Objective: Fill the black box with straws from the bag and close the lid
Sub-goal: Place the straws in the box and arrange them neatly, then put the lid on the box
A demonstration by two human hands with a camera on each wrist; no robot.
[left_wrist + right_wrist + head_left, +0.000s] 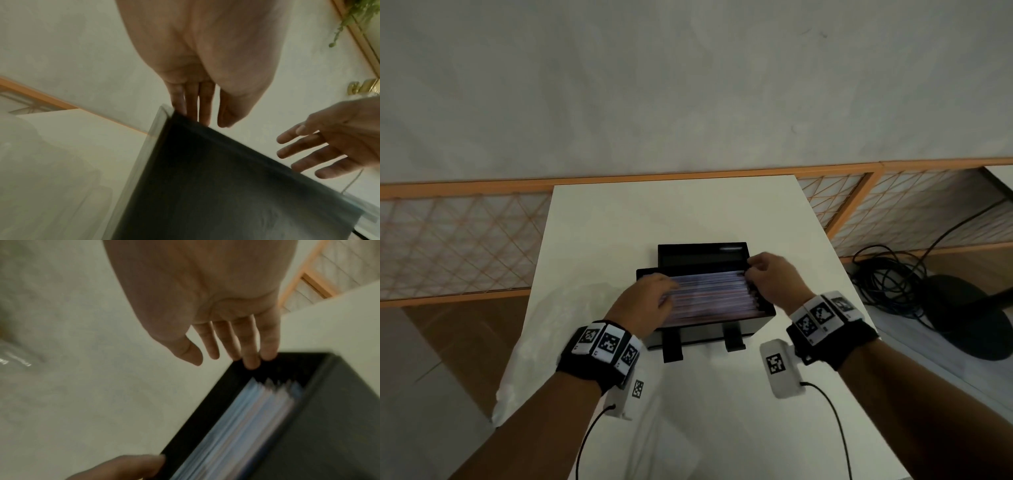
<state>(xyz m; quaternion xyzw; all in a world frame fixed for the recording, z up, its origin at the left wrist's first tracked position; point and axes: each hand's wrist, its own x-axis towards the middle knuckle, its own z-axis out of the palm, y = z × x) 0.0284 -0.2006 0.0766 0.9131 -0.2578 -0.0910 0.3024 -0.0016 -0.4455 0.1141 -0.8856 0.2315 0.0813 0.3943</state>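
Observation:
The black box [709,330] stands in the middle of the white table [671,212], its lid [702,257] upright at the back. Pale blue and pink straws [712,294] lie lengthwise in it, close to the rim. My left hand [650,298] rests on the left end of the straws; in the left wrist view its straight fingers [197,110] touch the box's edge [226,186]. My right hand [767,277] is at the right end near the lid's corner, with its straight fingers [248,360] on the box's rim [329,418] beside the straws [246,426]. A clear plastic bag [544,308] lies left of the box.
The table's left and right edges drop to the floor. Coiled black cables [887,274] and a dark round object [969,322] lie on the floor to the right. An orange lattice railing [465,240] runs behind the table. Two latch tabs [673,346] hang from the box's front.

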